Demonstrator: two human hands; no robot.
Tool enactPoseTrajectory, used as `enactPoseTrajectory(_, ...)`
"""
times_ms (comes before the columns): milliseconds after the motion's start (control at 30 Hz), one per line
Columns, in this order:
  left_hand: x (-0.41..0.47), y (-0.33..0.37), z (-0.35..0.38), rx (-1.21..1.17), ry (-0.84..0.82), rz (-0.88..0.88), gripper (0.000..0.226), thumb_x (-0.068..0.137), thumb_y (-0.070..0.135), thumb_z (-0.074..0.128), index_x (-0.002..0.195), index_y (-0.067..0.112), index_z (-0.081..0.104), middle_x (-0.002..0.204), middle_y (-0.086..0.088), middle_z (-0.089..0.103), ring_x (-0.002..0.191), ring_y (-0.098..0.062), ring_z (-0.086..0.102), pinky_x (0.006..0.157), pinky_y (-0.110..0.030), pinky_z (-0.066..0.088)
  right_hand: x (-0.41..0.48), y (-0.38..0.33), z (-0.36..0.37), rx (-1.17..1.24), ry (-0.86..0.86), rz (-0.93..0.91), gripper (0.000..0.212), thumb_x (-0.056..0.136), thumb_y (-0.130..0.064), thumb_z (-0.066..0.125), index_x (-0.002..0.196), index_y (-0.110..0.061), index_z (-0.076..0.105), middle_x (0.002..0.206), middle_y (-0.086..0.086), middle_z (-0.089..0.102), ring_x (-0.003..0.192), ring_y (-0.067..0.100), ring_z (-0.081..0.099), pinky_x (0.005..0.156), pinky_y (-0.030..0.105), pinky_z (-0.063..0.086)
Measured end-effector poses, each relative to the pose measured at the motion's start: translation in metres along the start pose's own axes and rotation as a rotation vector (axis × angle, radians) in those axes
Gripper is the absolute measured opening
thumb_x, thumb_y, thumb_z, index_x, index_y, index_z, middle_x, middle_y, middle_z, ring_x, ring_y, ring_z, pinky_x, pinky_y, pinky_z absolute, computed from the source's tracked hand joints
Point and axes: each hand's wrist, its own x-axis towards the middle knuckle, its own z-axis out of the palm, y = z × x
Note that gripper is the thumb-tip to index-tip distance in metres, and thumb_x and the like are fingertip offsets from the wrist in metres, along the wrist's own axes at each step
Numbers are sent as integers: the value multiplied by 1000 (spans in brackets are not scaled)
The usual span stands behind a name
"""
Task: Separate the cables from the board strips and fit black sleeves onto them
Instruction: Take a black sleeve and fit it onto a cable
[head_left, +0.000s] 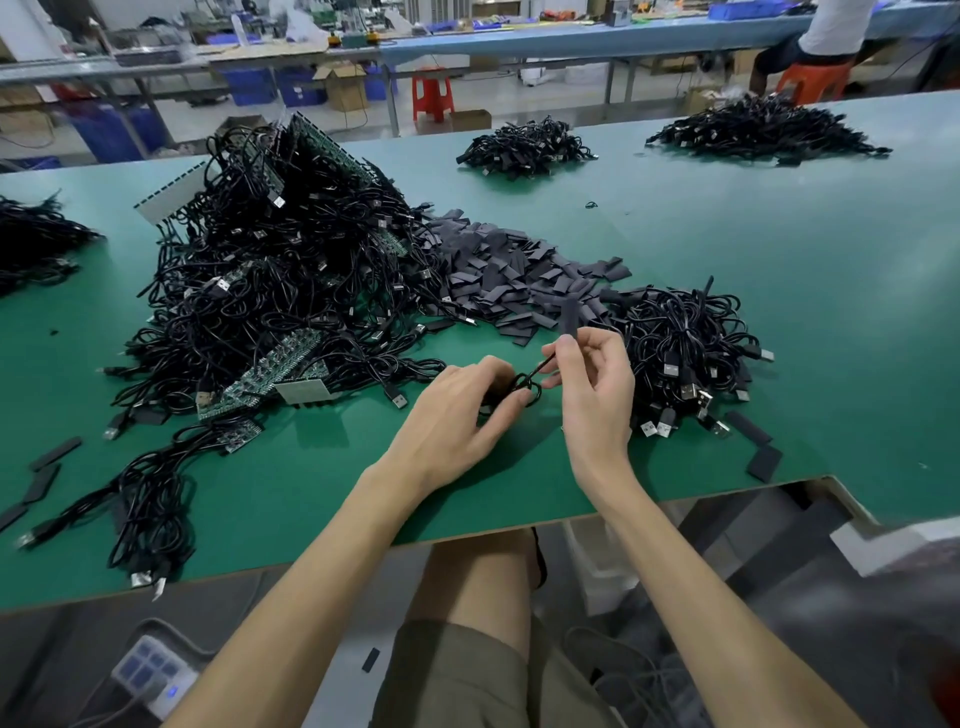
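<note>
My left hand (462, 410) grips a coiled black cable (527, 387) just above the green table (779, 260). My right hand (592, 379) pinches the cable's free end, and a black sleeve (570, 314) stands upright above its fingertips. A big heap of cables still joined to green board strips (275, 280) lies to the left. Loose black sleeves (509, 275) are spread behind my hands. A pile of separated cables (685, 353) sits right of my right hand.
More cable piles lie at the far middle (524, 145), far right (763, 127) and left edge (36, 244). A cable bundle (150, 499) and stray sleeves (763, 457) lie near the front edge. A power strip (150, 670) sits on the floor. A person sits on an orange stool (810, 78).
</note>
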Motion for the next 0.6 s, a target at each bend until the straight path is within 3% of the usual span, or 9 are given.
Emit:
enactPoseTrajectory(67,0,-1,0,-62,5,-46,32,103,45,53,108,14,58,94,5,67,83,-13,55,76,-28,40,0,0,0,1,-4,14,3,105,-16,56,107,-14,57,95,9,71,82,15,68,69,25,53)
enactPoseTrajectory(167,3,1,-2,-335,5,-191,24,101,42,59,100,18,60,82,7,72,72,-16,65,70,-36,53,1,0,0,0,-8,48,5,106,-18,54,105,-14,57,94,7,71,80,14,68,68,27,53)
enactPoseTrajectory(267,10,3,-6,-556,14,-293,21,99,39,64,91,19,62,77,0,74,59,-19,64,58,-32,50,1,1,0,-6,-37,58,9,108,-17,51,107,-12,59,93,5,71,80,11,68,69,26,55)
enactPoseTrajectory(433,30,16,-12,-720,101,-382,28,100,28,66,91,2,60,76,-9,75,53,-21,62,49,-27,47,0,2,1,-68,-110,76,14,106,-10,50,105,-19,61,93,2,72,82,14,70,70,23,54)
enactPoseTrajectory(533,52,32,-14,-743,165,-395,31,100,26,66,91,-3,57,78,-20,73,57,-25,61,53,-40,49,0,4,3,-145,-156,81,11,105,-10,53,105,-19,61,93,2,71,76,11,68,69,27,55)
enactPoseTrajectory(600,70,47,-14,-732,167,-380,26,99,24,68,90,1,59,78,-15,75,64,-23,66,60,-44,54,-1,4,4,-184,-208,90,10,104,-6,55,103,-15,60,86,-2,68,71,10,64,67,32,54)
